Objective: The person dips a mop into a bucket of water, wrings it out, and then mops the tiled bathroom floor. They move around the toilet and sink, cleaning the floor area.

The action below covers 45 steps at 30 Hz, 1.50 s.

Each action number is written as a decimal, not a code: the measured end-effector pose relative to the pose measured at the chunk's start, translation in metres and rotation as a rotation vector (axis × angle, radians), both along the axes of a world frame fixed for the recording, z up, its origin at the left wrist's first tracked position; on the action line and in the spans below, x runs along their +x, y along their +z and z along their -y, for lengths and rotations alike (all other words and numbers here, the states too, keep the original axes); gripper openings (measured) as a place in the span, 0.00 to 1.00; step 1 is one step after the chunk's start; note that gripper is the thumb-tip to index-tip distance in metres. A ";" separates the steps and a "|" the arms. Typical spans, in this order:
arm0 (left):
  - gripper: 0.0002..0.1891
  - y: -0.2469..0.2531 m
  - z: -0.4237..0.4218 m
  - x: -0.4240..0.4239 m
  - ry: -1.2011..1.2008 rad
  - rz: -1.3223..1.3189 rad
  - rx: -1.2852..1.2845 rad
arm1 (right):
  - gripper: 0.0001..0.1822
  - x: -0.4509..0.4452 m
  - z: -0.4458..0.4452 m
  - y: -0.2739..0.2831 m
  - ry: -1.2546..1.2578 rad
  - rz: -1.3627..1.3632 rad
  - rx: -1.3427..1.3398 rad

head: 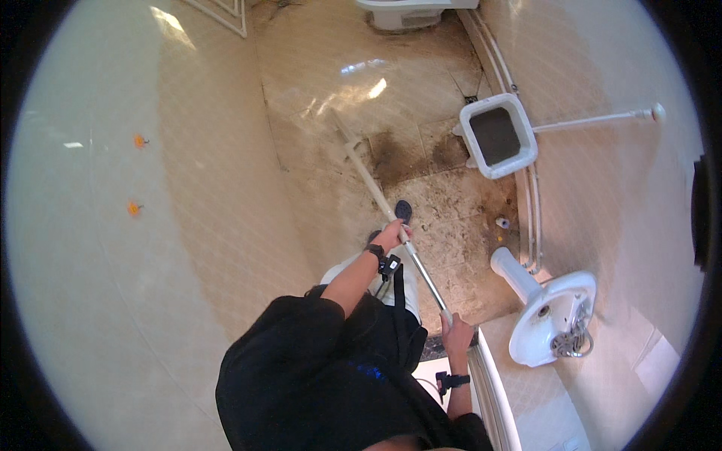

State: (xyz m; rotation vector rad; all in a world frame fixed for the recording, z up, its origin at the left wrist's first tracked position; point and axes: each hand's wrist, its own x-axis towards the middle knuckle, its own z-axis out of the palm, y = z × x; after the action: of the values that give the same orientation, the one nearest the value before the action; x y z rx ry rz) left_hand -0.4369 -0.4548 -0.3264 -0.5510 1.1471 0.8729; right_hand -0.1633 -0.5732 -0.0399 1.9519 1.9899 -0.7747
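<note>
My left hand is wrapped around the middle of a long pole, near where its pale section meets the shiny metal one. At the pole's near end, my right hand grips it. The pole slants away from me to the far left. Its head is at the stained tile floor, pale and blurred, so its exact kind cannot be told. A dark clog on my foot stands beside the pole, below its pale section.
A white square mop sink, dark inside, stands against the right wall, with pipes along it. Nearer is a white pedestal washbasin. A toilet is at the far end. A small white cylinder lies on the floor.
</note>
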 end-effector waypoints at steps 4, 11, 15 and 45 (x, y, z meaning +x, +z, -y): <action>0.20 -0.006 -0.049 -0.070 -0.387 -0.432 0.472 | 0.22 -0.048 -0.097 -0.032 0.038 -0.156 -0.037; 0.21 -0.042 -0.164 -0.218 0.040 -0.149 0.278 | 0.21 -0.172 -0.240 -0.067 0.110 -0.360 -0.157; 0.20 -0.065 -0.218 -0.291 0.065 -0.287 0.253 | 0.21 -0.255 -0.295 -0.113 0.166 -0.383 -0.222; 0.14 -0.038 -0.370 -0.429 -0.162 -0.350 0.020 | 0.24 -0.555 -0.379 -0.015 -0.615 -0.122 -0.766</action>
State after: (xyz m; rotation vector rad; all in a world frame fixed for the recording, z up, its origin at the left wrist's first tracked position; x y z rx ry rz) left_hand -0.8658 -0.0848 -0.3643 -0.2885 1.4775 0.8590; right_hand -0.7181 -0.1938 -0.0544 2.0000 0.8566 -1.5364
